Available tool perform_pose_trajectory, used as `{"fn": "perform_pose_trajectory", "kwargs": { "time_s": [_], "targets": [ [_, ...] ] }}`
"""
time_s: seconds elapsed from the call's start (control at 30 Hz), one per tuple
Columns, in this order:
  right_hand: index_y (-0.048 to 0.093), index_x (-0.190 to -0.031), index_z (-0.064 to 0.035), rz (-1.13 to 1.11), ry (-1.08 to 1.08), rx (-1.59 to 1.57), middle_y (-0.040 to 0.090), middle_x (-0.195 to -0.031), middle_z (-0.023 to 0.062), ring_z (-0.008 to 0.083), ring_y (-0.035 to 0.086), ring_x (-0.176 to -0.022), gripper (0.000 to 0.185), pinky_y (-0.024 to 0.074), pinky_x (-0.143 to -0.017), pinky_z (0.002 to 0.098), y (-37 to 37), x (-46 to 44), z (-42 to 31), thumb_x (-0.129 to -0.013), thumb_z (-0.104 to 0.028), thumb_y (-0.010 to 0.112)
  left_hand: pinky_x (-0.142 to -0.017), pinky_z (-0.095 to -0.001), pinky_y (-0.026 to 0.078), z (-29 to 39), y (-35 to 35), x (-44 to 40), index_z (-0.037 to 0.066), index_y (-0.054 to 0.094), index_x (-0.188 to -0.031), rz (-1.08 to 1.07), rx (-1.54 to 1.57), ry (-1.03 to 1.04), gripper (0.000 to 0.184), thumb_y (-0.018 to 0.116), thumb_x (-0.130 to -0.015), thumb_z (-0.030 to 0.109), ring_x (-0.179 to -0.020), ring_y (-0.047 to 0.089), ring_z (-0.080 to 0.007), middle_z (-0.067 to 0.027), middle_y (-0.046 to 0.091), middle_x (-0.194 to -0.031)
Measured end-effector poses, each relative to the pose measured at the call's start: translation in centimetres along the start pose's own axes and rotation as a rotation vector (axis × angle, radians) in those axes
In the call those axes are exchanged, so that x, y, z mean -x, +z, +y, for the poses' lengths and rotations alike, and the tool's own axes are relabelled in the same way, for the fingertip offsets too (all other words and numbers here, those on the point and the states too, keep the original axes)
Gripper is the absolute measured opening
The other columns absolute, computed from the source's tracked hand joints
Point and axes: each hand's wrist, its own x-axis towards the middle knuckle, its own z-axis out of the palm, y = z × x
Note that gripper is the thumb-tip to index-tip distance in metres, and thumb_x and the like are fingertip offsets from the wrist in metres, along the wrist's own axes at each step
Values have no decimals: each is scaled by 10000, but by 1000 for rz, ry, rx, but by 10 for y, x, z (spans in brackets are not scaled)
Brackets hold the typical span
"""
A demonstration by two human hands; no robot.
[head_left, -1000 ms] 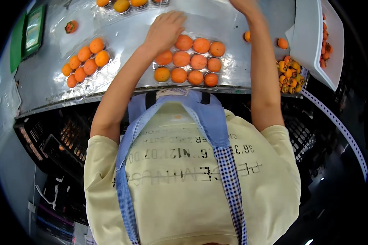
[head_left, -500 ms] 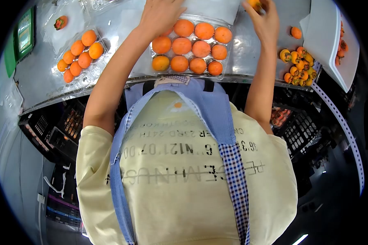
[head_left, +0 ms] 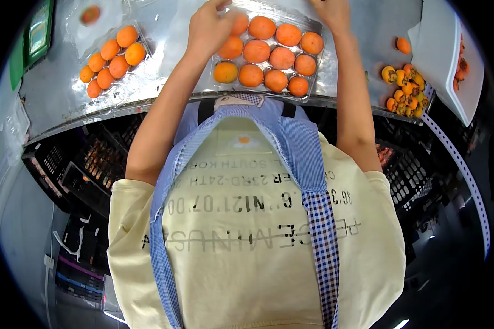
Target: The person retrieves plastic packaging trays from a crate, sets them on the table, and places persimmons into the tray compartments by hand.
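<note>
A clear plastic tray (head_left: 311,82) holds several orange persimmons (head_left: 256,51) in rows near the table's front edge. At its upper left corner is my left hand (head_left: 209,27), beside a persimmon, its fingertips partly cut off by the top of the view. My right hand (head_left: 332,13) is above the tray's upper right corner, at the top edge of the view. Its fingers are mostly out of frame, so what they hold, if anything, is hidden.
A smaller tray of persimmons (head_left: 118,67) lies at left, with one loose fruit (head_left: 90,15) above it. At right are a loose persimmon (head_left: 403,45), piled small fruit (head_left: 406,90) and a white bin (head_left: 450,66). Black crates (head_left: 406,175) stand below the table.
My right hand, which held a yellow-orange fruit at the right, has moved left toward the tray. My left hand stays by the tray's upper left. The whole view has shifted slightly.
</note>
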Motion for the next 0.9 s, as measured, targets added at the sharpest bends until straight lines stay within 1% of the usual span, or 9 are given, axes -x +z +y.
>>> {"fn": "perform_pose_trajectory", "kwargs": {
  "time_s": [0.1,0.2,0.3,0.4,0.5,0.6,0.7,0.8,0.9],
  "targets": [
    [598,-1029,-29,10,-3,51,596,-976,173,344,560,-879,405,463,-805,400,0,-3,15,-666,-140,741,-1065,-488,221,-8,9,-4,55,514,-1242,-134,269,-150,549,643,-793,345,-1275,344,-325,-164,444,-1339],
    [586,-1060,-23,-4,2,-30,595,-975,180,340,567,-870,433,466,-798,401,8,-7,17,-676,-148,741,-853,-296,468,4,6,-5,29,585,-1172,-61,-5,-28,373,613,-821,154,-1027,580,-165,-99,637,-1088],
    [569,-1102,-20,-28,-6,-93,595,-993,187,328,573,-901,469,468,-804,390,9,-6,11,-691,-165,743,-849,-291,474,-20,-1,-9,22,585,-1167,-73,119,73,350,602,-833,126,-1032,575,-163,-91,625,-1114],
    [546,-1144,-20,66,-153,78,596,-1015,184,321,576,-921,496,470,-812,375,0,-2,10,-709,-165,736,-834,-285,485,-27,-13,-1,27,592,-1153,-23,304,46,317,596,-849,115,-1025,574,-166,-78,613,-1130],
    [528,-1173,-15,49,-15,-51,588,-1070,176,314,565,-976,506,458,-846,368,-30,14,-16,-732,-173,719,-818,-276,494,-36,-26,15,21,597,-1128,-2,405,9,278,587,-865,111,-993,582,-167,-79,607,-1116],
    [552,-1128,-20,-186,206,-211,595,-1030,150,313,558,-968,463,446,-848,385,-45,37,-44,-728,-189,712,-790,-268,497,-32,-33,34,16,602,-1107,39,419,-70,257,587,-870,113,-939,594,-155,-79,618,-1069],
    [605,-1067,-40,-191,-45,-171,639,-986,141,302,608,-911,464,494,-770,381,-25,54,-61,-699,-292,734,-766,-256,495,-34,-33,48,14,604,-1096,63,452,-124,240,582,-875,104,-888,603,-145,-81,629,-1028],
    [628,-999,-49,-149,-247,-125,637,-927,121,298,604,-885,395,498,-720,397,-1,51,-91,-693,-283,717,-751,-251,492,-32,-29,57,14,605,-1095,66,489,-158,236,581,-877,100,-864,607,-142,-80,638,-1001],
    [577,-1052,-29,-360,-209,-54,590,-957,127,309,555,-934,416,442,-824,407,-5,37,-129,-705,-214,713,-742,-242,488,-33,-26,62,16,604,-1090,39,516,-169,229,581,-880,106,-849,612,-131,-79,648,-982]
  ]
}}
